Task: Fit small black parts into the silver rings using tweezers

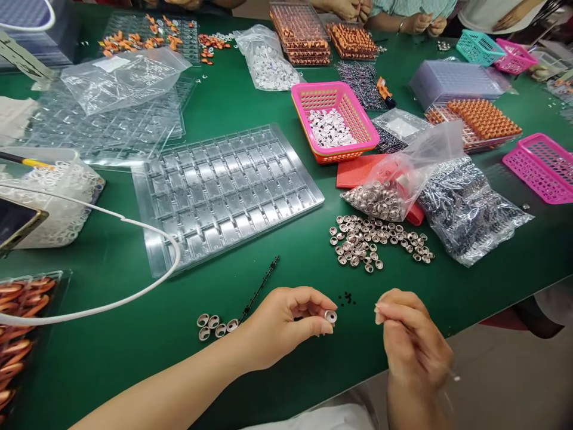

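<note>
Between thumb and fingertips, my left hand pinches a small silvery round cap with a dark spot in its face. Off to the right, my right hand hovers apart from it with thumb and fingers pressed together; whatever they hold, if anything, is too small to make out. Tiny black pieces lie on the green table between the hands. Beside my left wrist sit several silvery caps and a thin black strip with small nubs. A larger scatter of loose silvery caps lies farther back.
A clear compartment tray lies left of centre. A white cable loops in from the left. Behind the caps are a pink basket of white pieces, a bag of caps and a silvery bag. Other people's hands work across the table.
</note>
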A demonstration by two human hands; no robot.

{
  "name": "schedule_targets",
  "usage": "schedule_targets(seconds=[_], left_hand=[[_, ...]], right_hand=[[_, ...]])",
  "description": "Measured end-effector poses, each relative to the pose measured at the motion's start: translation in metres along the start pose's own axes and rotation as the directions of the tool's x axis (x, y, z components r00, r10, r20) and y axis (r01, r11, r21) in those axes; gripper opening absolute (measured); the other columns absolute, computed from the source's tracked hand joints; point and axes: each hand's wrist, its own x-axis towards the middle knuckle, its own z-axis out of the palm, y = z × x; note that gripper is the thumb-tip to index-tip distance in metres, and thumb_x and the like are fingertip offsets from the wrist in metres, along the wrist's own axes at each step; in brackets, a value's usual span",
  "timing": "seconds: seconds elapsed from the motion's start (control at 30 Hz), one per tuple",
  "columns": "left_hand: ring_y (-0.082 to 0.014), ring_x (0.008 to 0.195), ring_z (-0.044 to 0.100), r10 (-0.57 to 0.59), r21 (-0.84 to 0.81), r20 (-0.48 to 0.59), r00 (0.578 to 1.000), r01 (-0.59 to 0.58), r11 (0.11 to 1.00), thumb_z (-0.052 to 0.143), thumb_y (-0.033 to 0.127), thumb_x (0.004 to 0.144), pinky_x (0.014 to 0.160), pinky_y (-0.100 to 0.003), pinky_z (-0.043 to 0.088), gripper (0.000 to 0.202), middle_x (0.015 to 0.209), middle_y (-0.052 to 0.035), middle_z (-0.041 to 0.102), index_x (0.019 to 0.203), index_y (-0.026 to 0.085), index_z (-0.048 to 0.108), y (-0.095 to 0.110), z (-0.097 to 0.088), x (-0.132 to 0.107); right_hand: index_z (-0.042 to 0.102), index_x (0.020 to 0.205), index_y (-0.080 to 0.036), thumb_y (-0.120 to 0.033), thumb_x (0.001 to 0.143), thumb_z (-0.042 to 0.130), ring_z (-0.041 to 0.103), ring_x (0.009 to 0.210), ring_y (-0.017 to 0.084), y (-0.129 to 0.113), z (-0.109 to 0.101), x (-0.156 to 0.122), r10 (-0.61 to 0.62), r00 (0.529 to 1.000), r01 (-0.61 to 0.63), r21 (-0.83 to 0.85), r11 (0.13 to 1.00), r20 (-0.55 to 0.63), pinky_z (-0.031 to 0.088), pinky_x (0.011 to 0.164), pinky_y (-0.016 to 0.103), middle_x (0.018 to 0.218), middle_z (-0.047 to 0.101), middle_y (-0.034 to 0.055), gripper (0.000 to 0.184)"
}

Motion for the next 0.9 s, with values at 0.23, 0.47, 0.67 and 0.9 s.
schedule_targets(seconds=[0.23, 0.47, 0.67, 0.9], left_hand=[[-0.0133, 0.076, 0.065, -0.028, -0.056, 0.005, 1.0, 0.028, 0.998, 0.077, 0.022, 0.077, 0.072, -0.025, 0.052, 0.017, 0.086, -0.0027, 0.073, 0.093, 0.016, 0.072, 0.001, 0.0, 0.0], [-0.0148, 0.077, 0.066, -0.028, -0.002, -0.005, 1.0, 0.028, 1.0, 0.078, 0.026, 0.078, 0.074, -0.026, 0.053, 0.02, 0.086, -0.0033, 0.074, 0.095, 0.016, 0.074, 0.0, 0.0, 0.001], [-0.0145, 0.073, 0.066, 0.118, 0.192, 0.003, 0.993, -0.117, 0.974, 0.074, 0.025, 0.081, 0.069, -0.023, 0.052, 0.016, 0.081, -0.0029, 0.075, 0.094, 0.016, 0.076, 0.002, 0.001, -0.002], [-0.0149, 0.073, 0.069, 0.337, 0.452, 0.101, 0.936, -0.344, 0.823, 0.07, 0.024, 0.089, 0.068, -0.021, 0.051, 0.015, 0.082, -0.0048, 0.076, 0.099, 0.017, 0.077, -0.001, -0.003, -0.003]], right_hand=[[0.072, 0.093, -0.018, -0.021, 0.098, 0.044, 0.054, 0.068, 0.017, 0.012, 0.001, 0.003, 0.149, 0.982, -0.127, 0.18, 0.975, -0.114, 0.042, 0.051, 0.03, 0.079, 0.059, 0.0066, 0.028], [0.069, 0.099, -0.021, -0.011, 0.09, 0.057, 0.057, 0.071, 0.017, 0.009, 0.0, 0.0, 0.029, 1.0, -0.028, 0.034, 0.999, -0.011, 0.046, 0.056, 0.032, 0.083, 0.061, 0.0041, 0.018], [0.068, 0.11, -0.019, -0.001, 0.082, 0.068, 0.059, 0.076, 0.016, 0.011, -0.002, -0.002, -0.205, 0.886, 0.242, -0.038, 0.97, 0.416, 0.05, 0.062, 0.032, 0.09, 0.063, 0.0054, 0.033], [0.069, 0.108, -0.013, -0.001, 0.083, 0.066, 0.057, 0.076, 0.016, 0.015, -0.004, -0.002, -0.287, 0.792, 0.387, -0.078, 0.919, 0.539, 0.052, 0.066, 0.033, 0.089, 0.067, 0.0073, 0.028]])
